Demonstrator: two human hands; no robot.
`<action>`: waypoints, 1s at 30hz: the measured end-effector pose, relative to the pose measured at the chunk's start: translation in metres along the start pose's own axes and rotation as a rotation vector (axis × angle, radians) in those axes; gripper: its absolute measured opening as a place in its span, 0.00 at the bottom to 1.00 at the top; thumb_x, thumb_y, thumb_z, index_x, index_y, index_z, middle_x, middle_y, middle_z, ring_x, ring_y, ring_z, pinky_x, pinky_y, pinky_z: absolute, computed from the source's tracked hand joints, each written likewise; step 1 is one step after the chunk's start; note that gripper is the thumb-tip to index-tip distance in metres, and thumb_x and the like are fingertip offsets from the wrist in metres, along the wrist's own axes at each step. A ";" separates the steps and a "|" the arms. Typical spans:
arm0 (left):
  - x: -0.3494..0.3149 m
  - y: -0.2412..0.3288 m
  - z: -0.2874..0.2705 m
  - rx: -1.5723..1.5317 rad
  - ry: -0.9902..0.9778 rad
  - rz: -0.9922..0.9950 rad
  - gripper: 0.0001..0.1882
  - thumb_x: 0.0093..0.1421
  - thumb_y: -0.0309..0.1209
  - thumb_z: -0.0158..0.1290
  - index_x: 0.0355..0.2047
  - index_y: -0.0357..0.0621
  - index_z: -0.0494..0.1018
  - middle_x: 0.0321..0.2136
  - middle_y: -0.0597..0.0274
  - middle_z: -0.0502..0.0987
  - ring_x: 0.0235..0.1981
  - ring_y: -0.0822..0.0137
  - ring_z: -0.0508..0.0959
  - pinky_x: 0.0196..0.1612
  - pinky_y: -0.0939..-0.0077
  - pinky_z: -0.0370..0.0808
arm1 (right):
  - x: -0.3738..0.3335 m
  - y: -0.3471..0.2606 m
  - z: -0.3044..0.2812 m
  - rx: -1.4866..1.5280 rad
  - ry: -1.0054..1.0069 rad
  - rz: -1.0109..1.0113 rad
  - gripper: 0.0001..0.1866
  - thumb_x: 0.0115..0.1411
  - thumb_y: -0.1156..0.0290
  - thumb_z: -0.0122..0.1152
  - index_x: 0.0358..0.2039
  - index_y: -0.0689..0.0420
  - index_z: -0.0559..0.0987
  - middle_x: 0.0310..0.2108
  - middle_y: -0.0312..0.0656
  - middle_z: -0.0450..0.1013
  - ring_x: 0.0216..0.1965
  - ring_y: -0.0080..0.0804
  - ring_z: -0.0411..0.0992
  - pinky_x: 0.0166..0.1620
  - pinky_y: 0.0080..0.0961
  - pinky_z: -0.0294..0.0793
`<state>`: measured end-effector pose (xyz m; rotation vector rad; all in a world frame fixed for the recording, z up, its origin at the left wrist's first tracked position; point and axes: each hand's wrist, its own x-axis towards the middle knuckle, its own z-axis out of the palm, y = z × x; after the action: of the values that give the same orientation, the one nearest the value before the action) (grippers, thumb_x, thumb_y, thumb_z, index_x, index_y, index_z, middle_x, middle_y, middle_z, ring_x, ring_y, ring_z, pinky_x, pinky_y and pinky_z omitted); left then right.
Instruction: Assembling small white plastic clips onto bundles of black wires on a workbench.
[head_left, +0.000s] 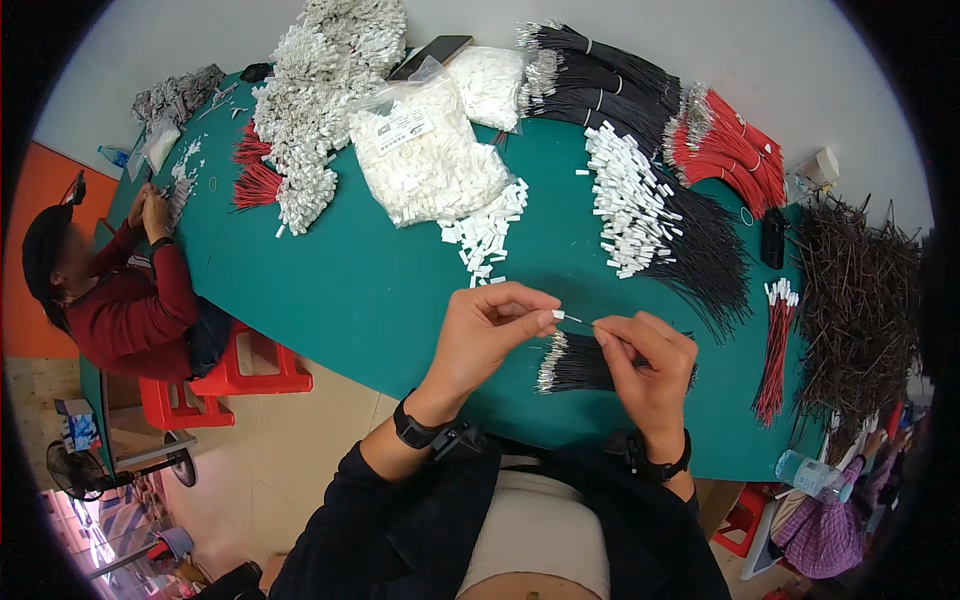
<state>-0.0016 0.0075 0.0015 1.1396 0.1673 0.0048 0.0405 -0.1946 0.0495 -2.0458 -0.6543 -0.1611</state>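
My left hand [488,328] pinches a small white plastic connector housing [558,314] between thumb and fingertips. A thin dark wire [580,321] is pinched in my right hand [648,368], its pale tip pointing at the housing. Whether the tip sits inside the housing or only touches it is too small to tell. Below the hands lies a bundle of black wires [582,372] with metal terminals at their left ends, partly covered by my right hand. Loose white housings [485,235] are scattered just beyond my left hand. Black wires with white housings [635,210] are piled beyond my right hand.
Clear bags of white housings [425,160] stand at the back of the green table [330,290]. Black wire bundles [605,80], red wire bundles [735,150] and a brown wire heap [858,310] lie right. A co-worker [130,290] sits at left near red stools [250,365].
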 end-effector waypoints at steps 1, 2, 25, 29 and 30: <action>0.000 0.001 -0.001 0.000 0.001 0.000 0.08 0.62 0.18 0.62 0.42 0.33 0.83 0.34 0.56 0.85 0.35 0.70 0.85 0.42 0.79 0.81 | 0.000 0.002 -0.003 -0.022 -0.003 -0.007 0.06 0.54 0.83 0.71 0.32 0.60 0.85 0.19 0.38 0.69 0.18 0.27 0.65 0.22 0.25 0.62; 0.000 0.003 -0.002 0.007 0.006 -0.005 0.08 0.61 0.18 0.63 0.41 0.32 0.83 0.34 0.56 0.85 0.35 0.70 0.85 0.42 0.79 0.81 | 0.000 0.002 -0.005 -0.044 -0.005 -0.013 0.06 0.54 0.83 0.71 0.32 0.60 0.85 0.19 0.37 0.69 0.17 0.26 0.65 0.22 0.25 0.61; 0.000 0.000 -0.003 -0.039 -0.043 -0.056 0.07 0.60 0.19 0.64 0.40 0.33 0.83 0.34 0.58 0.84 0.35 0.71 0.83 0.42 0.79 0.80 | 0.001 0.005 0.000 0.143 -0.047 0.142 0.03 0.56 0.81 0.70 0.31 0.62 0.85 0.18 0.35 0.67 0.18 0.20 0.60 0.23 0.23 0.56; 0.000 -0.001 -0.003 -0.035 -0.037 -0.057 0.07 0.60 0.18 0.64 0.40 0.33 0.83 0.34 0.59 0.84 0.35 0.72 0.83 0.42 0.80 0.79 | -0.001 0.006 0.000 0.153 -0.051 0.155 0.02 0.56 0.81 0.70 0.31 0.62 0.85 0.18 0.36 0.67 0.18 0.20 0.60 0.23 0.23 0.56; 0.000 -0.002 -0.003 -0.036 -0.036 -0.057 0.07 0.61 0.18 0.64 0.40 0.33 0.83 0.34 0.60 0.84 0.35 0.73 0.82 0.42 0.80 0.79 | -0.001 0.006 0.000 0.154 -0.052 0.155 0.02 0.56 0.81 0.70 0.31 0.62 0.85 0.18 0.36 0.67 0.18 0.20 0.60 0.23 0.23 0.56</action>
<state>-0.0022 0.0094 -0.0010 1.0978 0.1671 -0.0634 0.0431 -0.1976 0.0447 -1.9481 -0.5208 0.0320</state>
